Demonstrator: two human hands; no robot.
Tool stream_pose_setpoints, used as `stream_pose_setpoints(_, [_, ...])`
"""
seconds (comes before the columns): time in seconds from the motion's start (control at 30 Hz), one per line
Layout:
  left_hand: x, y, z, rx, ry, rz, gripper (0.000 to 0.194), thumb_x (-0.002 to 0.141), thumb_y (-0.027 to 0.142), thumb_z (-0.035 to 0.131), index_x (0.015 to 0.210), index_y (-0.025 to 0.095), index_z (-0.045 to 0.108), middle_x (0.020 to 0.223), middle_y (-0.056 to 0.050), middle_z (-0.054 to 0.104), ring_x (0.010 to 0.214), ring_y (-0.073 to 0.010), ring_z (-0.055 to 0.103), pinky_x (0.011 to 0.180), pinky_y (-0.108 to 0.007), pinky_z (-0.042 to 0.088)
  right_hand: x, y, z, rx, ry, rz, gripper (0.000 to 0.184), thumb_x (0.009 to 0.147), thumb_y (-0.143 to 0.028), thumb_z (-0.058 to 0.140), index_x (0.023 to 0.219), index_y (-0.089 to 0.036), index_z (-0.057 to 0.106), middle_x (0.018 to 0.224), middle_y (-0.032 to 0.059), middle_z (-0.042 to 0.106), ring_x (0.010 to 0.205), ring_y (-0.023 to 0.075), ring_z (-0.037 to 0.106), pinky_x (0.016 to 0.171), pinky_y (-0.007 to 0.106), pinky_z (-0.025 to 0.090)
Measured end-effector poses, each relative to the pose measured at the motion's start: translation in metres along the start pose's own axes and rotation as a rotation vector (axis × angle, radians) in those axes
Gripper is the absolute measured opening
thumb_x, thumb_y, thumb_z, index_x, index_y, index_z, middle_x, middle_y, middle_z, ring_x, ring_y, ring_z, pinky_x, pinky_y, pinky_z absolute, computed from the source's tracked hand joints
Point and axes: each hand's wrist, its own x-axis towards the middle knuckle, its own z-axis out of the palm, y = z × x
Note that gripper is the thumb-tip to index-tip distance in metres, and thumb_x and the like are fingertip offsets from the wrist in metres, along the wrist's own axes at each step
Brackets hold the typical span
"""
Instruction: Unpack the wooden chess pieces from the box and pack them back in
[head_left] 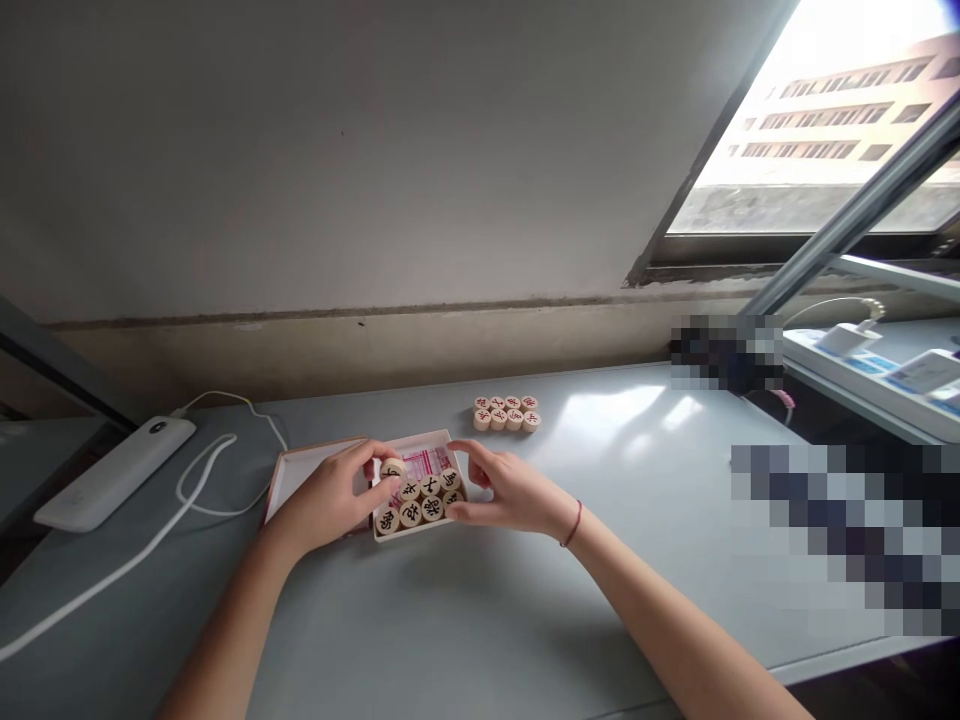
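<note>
My left hand [339, 492] pinches a round wooden Chinese chess piece [391, 467] between thumb and fingers, just over the left part of an open white box [429, 534]. Inside the box, several chess pieces [410, 513] with black characters stand in rows toward the near side. Red and white printing [426, 462] shows on the box's floor behind them. My right hand [504, 490] grips the box's right side, index finger at the far corner and thumb at the near right rim. Partly under my left hand lies the box lid [304, 468], its white inside facing up.
Several chess pieces with red characters [506, 413] stand in two rows behind the box on the grey table [600, 560]. At left lie a white power strip [120, 470] and its cable [150, 550]. A metal frame bar [855, 215] and blurred-out items are at right.
</note>
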Motion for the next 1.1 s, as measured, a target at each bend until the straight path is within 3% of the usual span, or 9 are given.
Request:
stream_pose_setpoints(0.13, [-0.001, 0.017, 0.014, -0.276, -0.048, 0.029, 0.025, 0.084, 0.042, 0.055, 0.100, 0.023, 0.060, 0.095, -0.001, 0.064, 0.082, -0.0157, 0.057, 0.074, -0.025, 0.047, -0.003, -0.012, 0.001, 0.128, 0.083, -0.124, 0.030, 0.087, -0.040, 0.053, 0.106, -0.018, 0.056, 0.070, -0.0020, 0.051, 0.056, 0.0092, 0.038, 0.053, 0.022, 0.030])
stream_pose_setpoints(0.2, [-0.001, 0.021, 0.022, -0.407, -0.090, 0.016, 0.025, 0.084, 0.041, 0.056, 0.100, 0.022, 0.059, 0.096, -0.002, 0.063, 0.081, -0.0153, 0.059, 0.071, -0.024, 0.049, -0.003, -0.017, 0.003, 0.153, 0.102, -0.133, 0.020, 0.090, -0.036, 0.047, 0.093, -0.018, 0.057, 0.071, -0.0012, 0.051, 0.057, 0.0093, 0.039, 0.054, 0.022, 0.031])
stream_pose_setpoints(0.33, [0.004, 0.016, 0.033, -0.497, -0.044, -0.047, 0.026, 0.083, 0.041, 0.057, 0.099, 0.021, 0.057, 0.097, -0.004, 0.064, 0.087, -0.0178, 0.062, 0.074, -0.027, 0.052, 0.000, -0.009, -0.002, 0.128, 0.145, -0.042, 0.023, 0.090, -0.036, 0.044, 0.075, -0.019, 0.049, 0.066, -0.0014, 0.047, 0.057, 0.0102, 0.036, 0.053, 0.023, 0.029])
stream_pose_setpoints(0.43, [0.008, 0.008, 0.036, -0.487, 0.037, -0.087, 0.028, 0.083, 0.042, 0.057, 0.101, 0.021, 0.057, 0.098, -0.004, 0.064, 0.088, -0.0178, 0.064, 0.078, -0.029, 0.053, 0.003, 0.010, -0.011, 0.093, 0.169, 0.159, 0.027, 0.089, -0.038, 0.039, 0.069, -0.021, 0.042, 0.061, -0.0024, 0.043, 0.054, 0.0113, 0.035, 0.050, 0.024, 0.026])
stream_pose_setpoints(0.57, [0.010, 0.004, 0.037, -0.471, 0.053, -0.085, 0.035, 0.084, 0.046, 0.055, 0.112, 0.025, 0.057, 0.097, -0.003, 0.064, 0.081, -0.0159, 0.065, 0.073, -0.027, 0.054, 0.006, 0.034, -0.016, -0.046, 0.125, 0.364, 0.028, 0.089, -0.035, 0.037, 0.064, -0.022, 0.036, 0.059, -0.0016, 0.044, 0.054, 0.0135, 0.039, 0.050, 0.026, 0.026])
stream_pose_setpoints(0.83, [0.008, 0.010, 0.038, -0.370, 0.006, -0.103, 0.037, 0.085, 0.050, 0.053, 0.112, 0.026, 0.061, 0.098, -0.003, 0.066, 0.084, -0.0172, 0.064, 0.075, -0.026, 0.053, 0.008, 0.037, -0.013, -0.173, 0.164, 0.422, 0.036, 0.091, -0.039, 0.037, 0.059, -0.022, 0.032, 0.055, -0.0012, 0.043, 0.050, 0.0137, 0.037, 0.049, 0.026, 0.024])
stream_pose_setpoints(1.0, [0.007, 0.013, 0.037, -0.351, 0.003, -0.099, 0.038, 0.085, 0.051, 0.052, 0.112, 0.025, 0.061, 0.095, -0.003, 0.066, 0.082, -0.0175, 0.064, 0.073, -0.027, 0.054, -0.002, 0.047, -0.034, -0.258, 0.142, 0.515, 0.034, 0.085, -0.032, 0.045, 0.053, -0.022, 0.037, 0.052, -0.0002, 0.044, 0.049, 0.0139, 0.039, 0.049, 0.025, 0.024])
stream_pose_setpoints(1.1, [0.007, 0.013, 0.037, -0.358, -0.007, -0.111, 0.039, 0.085, 0.052, 0.052, 0.113, 0.026, 0.061, 0.096, -0.004, 0.066, 0.083, -0.0182, 0.064, 0.067, -0.025, 0.054, -0.008, 0.055, -0.045, -0.276, 0.155, 0.609, 0.026, 0.082, -0.024, 0.045, 0.056, -0.021, 0.045, 0.056, 0.0021, 0.052, 0.051, 0.0145, 0.045, 0.050, 0.025, 0.028])
